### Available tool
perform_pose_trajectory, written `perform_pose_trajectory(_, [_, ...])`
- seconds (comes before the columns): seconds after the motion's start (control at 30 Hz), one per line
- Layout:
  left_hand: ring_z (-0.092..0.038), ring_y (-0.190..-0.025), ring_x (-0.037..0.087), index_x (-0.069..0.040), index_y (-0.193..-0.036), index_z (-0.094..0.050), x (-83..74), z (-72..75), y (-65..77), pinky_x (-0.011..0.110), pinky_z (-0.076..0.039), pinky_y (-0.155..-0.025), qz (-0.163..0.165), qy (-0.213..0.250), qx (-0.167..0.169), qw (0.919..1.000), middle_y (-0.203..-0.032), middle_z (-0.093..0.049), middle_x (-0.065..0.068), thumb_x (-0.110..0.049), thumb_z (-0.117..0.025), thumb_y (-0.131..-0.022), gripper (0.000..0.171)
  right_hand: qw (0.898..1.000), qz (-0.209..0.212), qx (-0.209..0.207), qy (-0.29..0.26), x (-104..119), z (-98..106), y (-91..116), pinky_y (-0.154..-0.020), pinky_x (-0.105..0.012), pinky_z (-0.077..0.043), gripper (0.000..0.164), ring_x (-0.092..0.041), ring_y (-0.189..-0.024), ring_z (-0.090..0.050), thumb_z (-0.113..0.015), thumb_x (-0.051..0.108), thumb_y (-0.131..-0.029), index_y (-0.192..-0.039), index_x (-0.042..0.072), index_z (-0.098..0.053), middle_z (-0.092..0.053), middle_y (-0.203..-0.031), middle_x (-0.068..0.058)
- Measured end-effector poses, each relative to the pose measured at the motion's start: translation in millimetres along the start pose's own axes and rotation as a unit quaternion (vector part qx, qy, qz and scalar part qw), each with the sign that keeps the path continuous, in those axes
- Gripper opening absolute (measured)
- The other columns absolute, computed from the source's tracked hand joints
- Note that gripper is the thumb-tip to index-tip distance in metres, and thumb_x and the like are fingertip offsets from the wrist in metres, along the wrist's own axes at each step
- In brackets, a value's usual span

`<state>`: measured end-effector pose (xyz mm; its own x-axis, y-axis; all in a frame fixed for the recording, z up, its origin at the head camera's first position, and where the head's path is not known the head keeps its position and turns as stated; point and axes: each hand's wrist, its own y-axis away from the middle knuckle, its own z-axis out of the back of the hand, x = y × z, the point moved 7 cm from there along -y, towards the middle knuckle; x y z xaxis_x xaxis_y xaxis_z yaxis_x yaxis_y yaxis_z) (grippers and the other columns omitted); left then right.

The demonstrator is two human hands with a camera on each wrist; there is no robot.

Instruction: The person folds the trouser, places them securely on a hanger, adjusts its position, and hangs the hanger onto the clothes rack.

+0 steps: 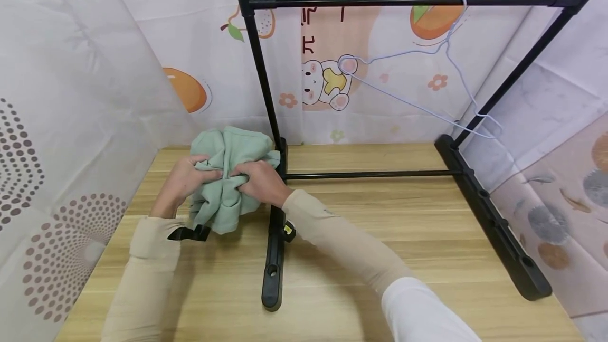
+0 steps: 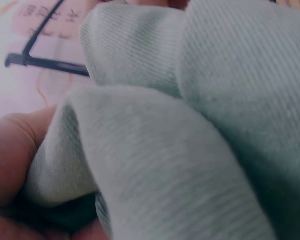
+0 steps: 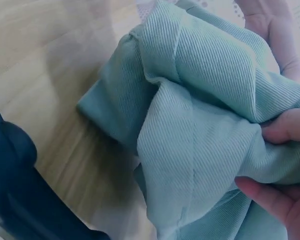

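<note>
A bunched pale green garment of ribbed cloth (image 1: 225, 152) is held just over the left part of the table, beside the black rack's left foot. My left hand (image 1: 187, 181) grips its left side, thumb on top of the folds. On the other side my right hand (image 1: 263, 181) pinches a fold between thumb and fingers. In the right wrist view the cloth (image 3: 200, 135) shows stitched seams, and one corner hangs toward the table. Folds of cloth hide much of my left hand (image 2: 12, 160) in the left wrist view. What kind of garment it is cannot be told.
A black rack (image 1: 370, 175) stands on the wooden table (image 1: 361, 226), its left foot (image 1: 273, 273) close under my right forearm. From its top bar hangs a pale blue wire hanger (image 1: 408, 100), toward the right. Printed white curtains (image 1: 157, 25) enclose the back and sides.
</note>
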<state>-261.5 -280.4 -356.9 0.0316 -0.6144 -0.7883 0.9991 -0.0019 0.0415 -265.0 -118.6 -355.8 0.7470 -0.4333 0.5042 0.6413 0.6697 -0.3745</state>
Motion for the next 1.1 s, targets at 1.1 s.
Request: perform_pose_trajectory(1.1, [-0.036,-0.056,0.006,-0.012,-0.069,-0.051,-114.1,-96.7,69.8,0.02,-0.034,-0.052,-0.146,-0.023,0.04,0.9883,-0.061,-0.032,-0.008,-0.019,-0.078,-0.081,0.03,0.994,0.088,-0.052,0.031,27.9,103.8,142.7,-0.077,-0.025,-0.056,0.03,-0.014,-0.088,-0.07,-0.08,-0.001,-0.072,-0.1,0.008,-0.074,-0.075,-0.095,-0.003])
